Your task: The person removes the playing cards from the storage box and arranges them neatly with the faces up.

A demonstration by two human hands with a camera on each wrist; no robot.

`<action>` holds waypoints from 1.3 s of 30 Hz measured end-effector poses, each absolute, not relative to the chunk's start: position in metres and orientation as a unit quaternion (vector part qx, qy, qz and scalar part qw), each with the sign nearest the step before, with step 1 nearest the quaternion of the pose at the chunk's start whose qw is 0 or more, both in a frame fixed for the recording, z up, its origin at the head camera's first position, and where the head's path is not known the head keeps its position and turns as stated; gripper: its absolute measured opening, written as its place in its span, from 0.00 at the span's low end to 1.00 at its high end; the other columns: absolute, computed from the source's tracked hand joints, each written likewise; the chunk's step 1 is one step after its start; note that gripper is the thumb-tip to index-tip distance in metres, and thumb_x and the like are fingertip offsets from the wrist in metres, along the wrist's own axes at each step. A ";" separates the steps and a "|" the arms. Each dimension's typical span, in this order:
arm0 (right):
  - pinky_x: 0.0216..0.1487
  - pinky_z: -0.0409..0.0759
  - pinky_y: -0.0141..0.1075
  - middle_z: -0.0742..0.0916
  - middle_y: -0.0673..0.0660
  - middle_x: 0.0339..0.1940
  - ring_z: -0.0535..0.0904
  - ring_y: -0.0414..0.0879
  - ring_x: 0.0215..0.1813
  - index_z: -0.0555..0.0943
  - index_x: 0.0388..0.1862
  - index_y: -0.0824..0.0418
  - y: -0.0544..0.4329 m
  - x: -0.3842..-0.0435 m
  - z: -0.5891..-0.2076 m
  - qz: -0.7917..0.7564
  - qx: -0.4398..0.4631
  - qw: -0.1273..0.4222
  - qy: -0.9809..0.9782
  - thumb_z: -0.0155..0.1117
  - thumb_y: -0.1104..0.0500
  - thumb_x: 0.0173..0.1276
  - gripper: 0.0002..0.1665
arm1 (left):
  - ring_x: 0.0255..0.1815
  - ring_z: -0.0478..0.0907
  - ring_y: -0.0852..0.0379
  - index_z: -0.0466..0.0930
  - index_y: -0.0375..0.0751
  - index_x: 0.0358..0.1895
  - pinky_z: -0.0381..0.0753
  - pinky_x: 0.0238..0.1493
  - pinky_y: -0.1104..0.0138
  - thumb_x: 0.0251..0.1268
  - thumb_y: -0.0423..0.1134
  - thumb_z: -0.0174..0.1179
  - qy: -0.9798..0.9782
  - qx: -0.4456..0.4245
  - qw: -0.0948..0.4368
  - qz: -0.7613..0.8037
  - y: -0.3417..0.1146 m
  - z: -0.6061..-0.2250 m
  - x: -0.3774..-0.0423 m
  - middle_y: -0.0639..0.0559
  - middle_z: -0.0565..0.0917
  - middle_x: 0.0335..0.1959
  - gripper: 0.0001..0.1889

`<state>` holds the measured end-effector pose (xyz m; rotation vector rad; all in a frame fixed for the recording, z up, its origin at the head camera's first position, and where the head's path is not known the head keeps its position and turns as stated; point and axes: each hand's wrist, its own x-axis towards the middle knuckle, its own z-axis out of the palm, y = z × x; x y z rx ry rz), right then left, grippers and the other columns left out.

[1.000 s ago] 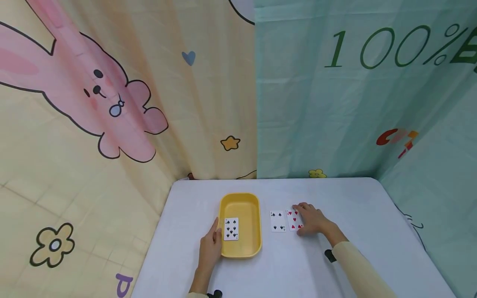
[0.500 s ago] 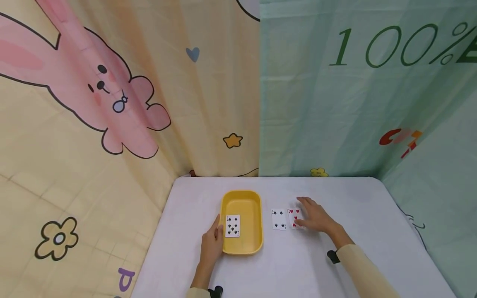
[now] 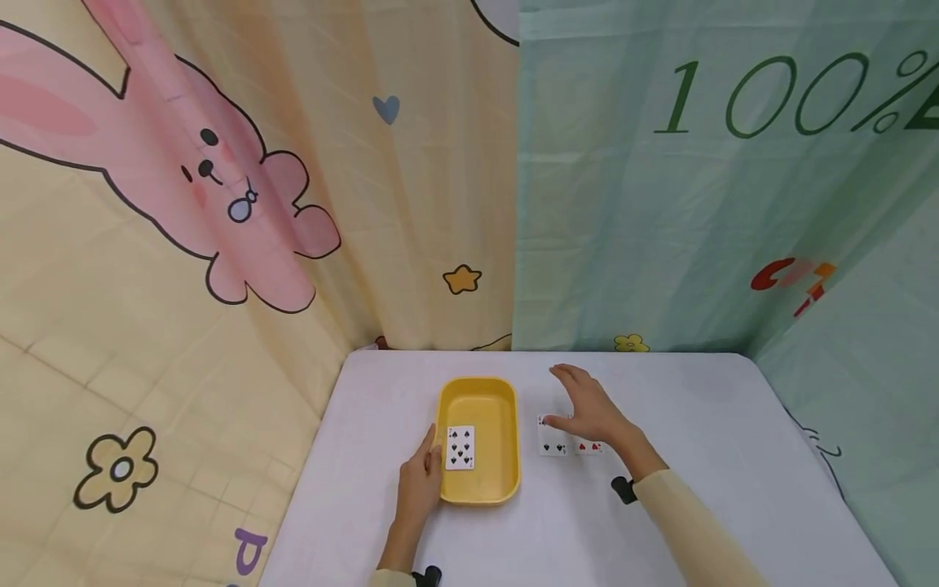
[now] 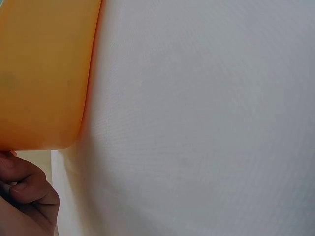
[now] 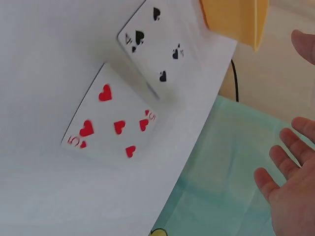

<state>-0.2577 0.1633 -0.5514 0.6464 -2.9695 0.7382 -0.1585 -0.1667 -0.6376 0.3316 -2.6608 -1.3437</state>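
My left hand (image 3: 420, 485) grips the left side of a yellow tray (image 3: 491, 440), thumb at its rim. Inside that tray lies a seven of spades (image 3: 460, 448), face up against the left wall. To the tray's right, a four of spades (image 3: 552, 445) and a five of hearts (image 3: 589, 447) lie face up on the table, side by side. My right hand (image 3: 592, 412) hovers above these two cards, fingers spread and holding nothing, and partly hides both in the head view. The right wrist view shows both cards whole, the five of hearts (image 5: 113, 115) nearer that camera.
A white-covered table (image 3: 682, 456) carries everything. Behind it hang a cream curtain (image 3: 411, 204) with a pink rabbit and a green curtain (image 3: 587, 228) with printed lettering. Black wrist straps (image 3: 624, 490) sit at both sleeves.
My right hand has risen off the five of hearts and shifted left, now over the four of spades too. My left hand stays at the tray. The head view has turned slightly.
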 end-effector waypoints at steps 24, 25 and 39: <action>0.76 0.66 0.56 0.73 0.57 0.76 0.69 0.57 0.75 0.68 0.78 0.56 0.033 -0.272 -0.558 0.243 0.287 -0.033 -0.926 0.76 0.33 0.55 0.57 | 0.17 0.61 0.64 0.71 0.53 0.76 0.64 0.20 0.71 0.79 0.42 0.56 -0.878 0.105 0.081 -0.459 -0.168 -0.638 -0.158 0.59 0.65 0.18 0.25; 0.76 0.67 0.55 0.73 0.57 0.76 0.69 0.57 0.75 0.68 0.78 0.57 0.030 -0.272 -0.561 0.234 0.289 -0.037 -0.928 0.76 0.33 0.54 0.57 | 0.17 0.61 0.63 0.71 0.53 0.76 0.64 0.20 0.71 0.79 0.42 0.56 -0.878 0.108 0.079 -0.459 -0.168 -0.638 -0.158 0.59 0.66 0.17 0.25; 0.79 0.64 0.51 0.72 0.55 0.77 0.68 0.53 0.77 0.68 0.79 0.56 -0.003 -0.259 -0.604 0.149 0.296 -0.109 -0.937 0.76 0.24 0.46 0.66 | 0.16 0.62 0.64 0.71 0.54 0.76 0.65 0.19 0.72 0.80 0.43 0.56 -0.872 0.102 0.077 -0.472 -0.169 -0.640 -0.157 0.58 0.67 0.17 0.25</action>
